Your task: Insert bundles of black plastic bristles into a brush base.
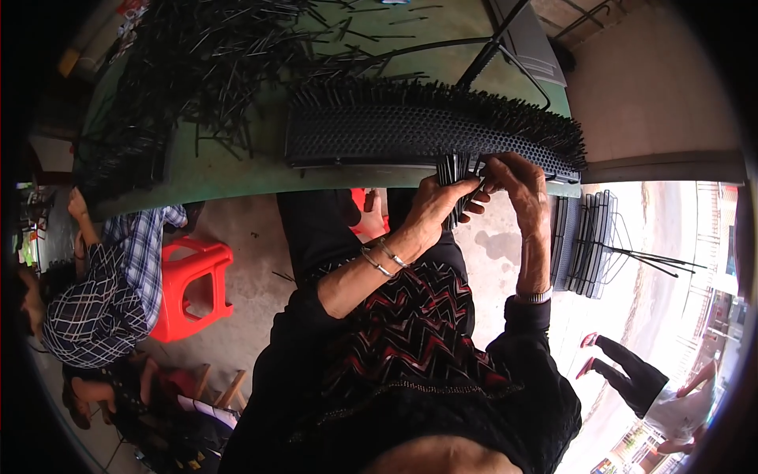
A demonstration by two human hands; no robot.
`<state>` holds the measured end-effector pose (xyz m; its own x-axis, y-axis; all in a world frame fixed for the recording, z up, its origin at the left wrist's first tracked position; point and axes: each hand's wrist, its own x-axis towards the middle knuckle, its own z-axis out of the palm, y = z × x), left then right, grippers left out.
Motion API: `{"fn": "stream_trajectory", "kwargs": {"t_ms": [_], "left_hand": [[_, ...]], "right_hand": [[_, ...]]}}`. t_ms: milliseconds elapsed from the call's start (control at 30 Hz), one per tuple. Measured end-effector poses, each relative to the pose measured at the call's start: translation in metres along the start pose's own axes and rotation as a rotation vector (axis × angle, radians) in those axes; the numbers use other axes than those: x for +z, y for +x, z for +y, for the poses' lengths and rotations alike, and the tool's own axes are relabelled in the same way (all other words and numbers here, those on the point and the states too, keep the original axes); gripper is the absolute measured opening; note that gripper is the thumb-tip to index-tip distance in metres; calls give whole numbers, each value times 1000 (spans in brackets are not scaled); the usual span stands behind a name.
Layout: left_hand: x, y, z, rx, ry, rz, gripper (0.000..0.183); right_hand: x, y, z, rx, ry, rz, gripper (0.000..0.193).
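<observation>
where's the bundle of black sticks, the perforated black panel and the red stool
bundle of black sticks (455, 175): head view, on the sticks above the left hand's grip
perforated black panel (379, 134): head view, middle of its holed face
red stool (193, 261): head view, on its seat

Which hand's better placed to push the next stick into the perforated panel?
Probably right. The right hand pinches at the panel edge, fingertips on the holes, while the left hand grips the stick bundle.

black sleeves | red zigzag top | bangles (382, 257) | wristwatch (534, 297)

black perforated panel (410, 134): matt plastic | table (229, 178): smooth green | stool (193, 288): glossy red plastic
</observation>
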<state>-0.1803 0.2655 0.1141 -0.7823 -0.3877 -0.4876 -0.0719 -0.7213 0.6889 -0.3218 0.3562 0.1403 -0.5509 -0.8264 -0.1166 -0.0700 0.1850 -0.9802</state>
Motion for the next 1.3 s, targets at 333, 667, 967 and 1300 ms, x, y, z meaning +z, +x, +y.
{"fn": "stream_trajectory", "kwargs": {"t_ms": [333, 667, 967, 1300], "left_hand": [[-4, 17, 2, -26, -125, 87, 22], [-3, 18, -2, -58, -253, -26, 28], [-4, 17, 0, -75, -172, -17, 23], [-4, 18, 0, -35, -125, -34, 20]], "right_hand": [[-13, 20, -1, -342, -270, 568, 17], [-17, 44, 11, -454, -666, 712, 13], [-21, 43, 9, -458, -662, 652, 14], [-24, 57, 19, -441, -595, 553, 12]]}}
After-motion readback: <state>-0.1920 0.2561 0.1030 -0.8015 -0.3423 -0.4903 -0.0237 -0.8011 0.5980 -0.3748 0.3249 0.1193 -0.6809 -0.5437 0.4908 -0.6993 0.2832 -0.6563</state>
